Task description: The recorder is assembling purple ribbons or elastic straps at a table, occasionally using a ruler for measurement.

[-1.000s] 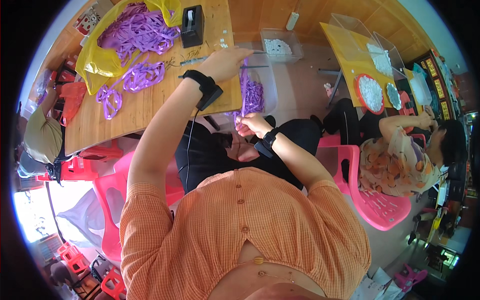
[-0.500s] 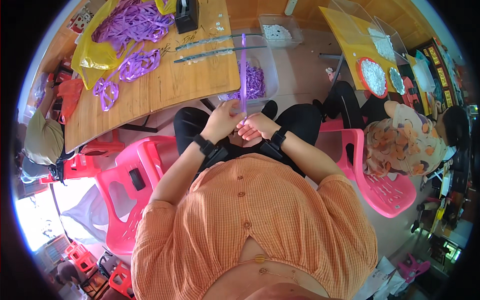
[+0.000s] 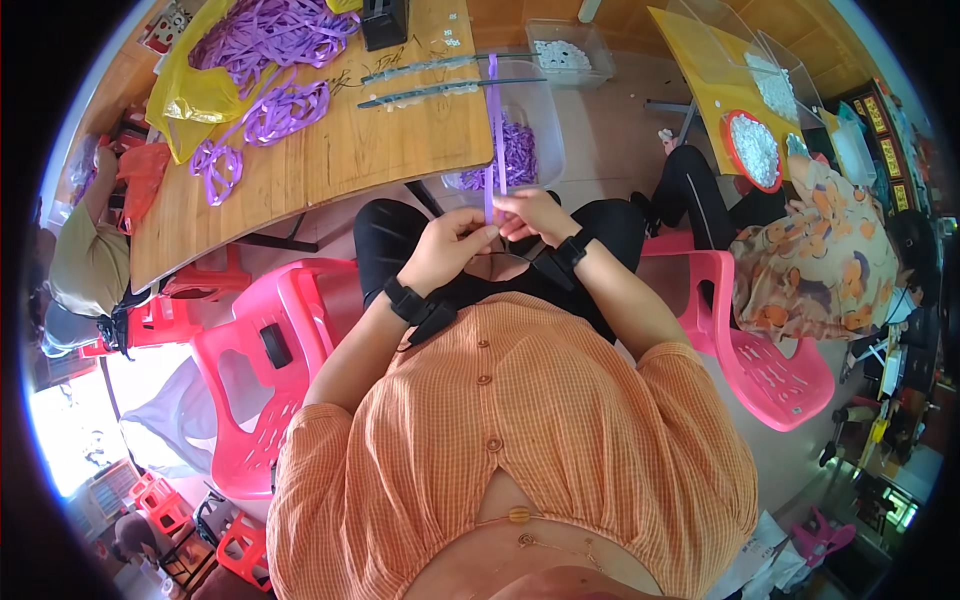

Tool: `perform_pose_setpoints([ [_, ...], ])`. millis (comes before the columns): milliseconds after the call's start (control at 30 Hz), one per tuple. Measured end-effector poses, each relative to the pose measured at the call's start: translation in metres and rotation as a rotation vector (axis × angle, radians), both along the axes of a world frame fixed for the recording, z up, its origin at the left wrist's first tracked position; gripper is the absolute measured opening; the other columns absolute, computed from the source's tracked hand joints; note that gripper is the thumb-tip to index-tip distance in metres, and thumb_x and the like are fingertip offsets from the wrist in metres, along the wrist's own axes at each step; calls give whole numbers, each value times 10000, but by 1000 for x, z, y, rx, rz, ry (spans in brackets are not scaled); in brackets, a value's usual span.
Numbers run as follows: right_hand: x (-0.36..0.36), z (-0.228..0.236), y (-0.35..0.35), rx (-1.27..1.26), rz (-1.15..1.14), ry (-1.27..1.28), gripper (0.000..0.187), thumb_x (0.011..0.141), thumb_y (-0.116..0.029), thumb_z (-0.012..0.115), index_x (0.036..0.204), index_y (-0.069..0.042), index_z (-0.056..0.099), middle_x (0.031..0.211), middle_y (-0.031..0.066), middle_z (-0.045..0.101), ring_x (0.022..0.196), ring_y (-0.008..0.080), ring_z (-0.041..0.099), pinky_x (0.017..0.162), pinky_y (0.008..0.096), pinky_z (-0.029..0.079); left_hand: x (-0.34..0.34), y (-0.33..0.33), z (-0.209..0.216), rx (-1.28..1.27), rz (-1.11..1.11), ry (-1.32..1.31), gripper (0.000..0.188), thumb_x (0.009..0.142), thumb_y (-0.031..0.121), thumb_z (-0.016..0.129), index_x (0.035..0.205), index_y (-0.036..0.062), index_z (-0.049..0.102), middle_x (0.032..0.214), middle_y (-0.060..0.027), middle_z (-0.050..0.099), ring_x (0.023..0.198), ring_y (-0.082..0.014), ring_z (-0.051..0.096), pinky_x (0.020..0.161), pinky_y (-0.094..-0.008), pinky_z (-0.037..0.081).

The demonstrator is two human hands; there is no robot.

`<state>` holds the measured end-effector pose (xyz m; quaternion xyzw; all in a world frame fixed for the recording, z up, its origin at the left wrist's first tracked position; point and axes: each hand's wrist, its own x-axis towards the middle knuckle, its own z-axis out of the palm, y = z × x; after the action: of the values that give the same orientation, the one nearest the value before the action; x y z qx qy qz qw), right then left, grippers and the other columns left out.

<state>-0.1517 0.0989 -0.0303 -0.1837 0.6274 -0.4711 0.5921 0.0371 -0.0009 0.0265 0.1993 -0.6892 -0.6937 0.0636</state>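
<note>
The left hand (image 3: 452,243) is pinching with thumb and fingertips at the lower end of a purple ribbon (image 3: 491,125); the right hand (image 3: 535,217) is curling its fingers and gripping the ribbon just to the right. With the hands as the dial's centre, the ribbon is running toward twelve o'clock in two strands, crossing two dark rods (image 3: 420,94) that are jutting past the edge of one wooden table (image 3: 230,215).

One clear tub (image 3: 552,125) is standing behind the ribbon, holding purple pieces (image 3: 520,150) too many to count; a second tub (image 3: 602,65) is sitting at one o'clock with white pieces (image 3: 562,56). At ten o'clock one yellow bag (image 3: 200,105) is spilling a purple heap (image 3: 270,35), and two looser coils (image 3: 285,112) are lying nearby. One red-rimmed bowl (image 3: 732,158) is resting at half past two. Beyond it, one dark panel (image 3: 884,130) is bearing yellow markings, too small to read; dark scribbles (image 3: 372,68) are showing on the table toward eleven.
</note>
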Motion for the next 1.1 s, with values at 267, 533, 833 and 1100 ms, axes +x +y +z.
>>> perform_pose_setpoints([
  [267,0,-23,27,173,213,-65,455,869,-448,718,903,4,690,782,92,697,598,143,654,572,259,551,-24,-14,-33,-408,70,-113,249,909,155,637,1132,52,684,932,-120,715,806,-166,681,727,-285,529],
  [533,0,0,30,159,381,-86,459,895,-478,665,895,-22,708,787,86,705,610,137,667,579,234,548,-48,-9,-43,-28,36,-102,222,928,188,683,1005,-19,694,811,-21,667,692,-83,622,629,-242,497],
  [833,-25,52,22,-345,-54,277,297,923,-250,699,1088,-7,657,907,16,674,757,82,618,729,220,509,-53,-1,-15,-277,88,-116,276,877,251,734,855,-23,711,661,-42,645,578,-86,587,538,-260,469],
  [1100,-34,76,-27,-335,-115,241,219,926,-205,695,1031,-13,698,892,3,674,827,70,599,728,205,465,-53,12,2,-255,69,-83,257,859,240,756,838,-12,711,679,-43,651,592,-119,581,571,-282,485],
])
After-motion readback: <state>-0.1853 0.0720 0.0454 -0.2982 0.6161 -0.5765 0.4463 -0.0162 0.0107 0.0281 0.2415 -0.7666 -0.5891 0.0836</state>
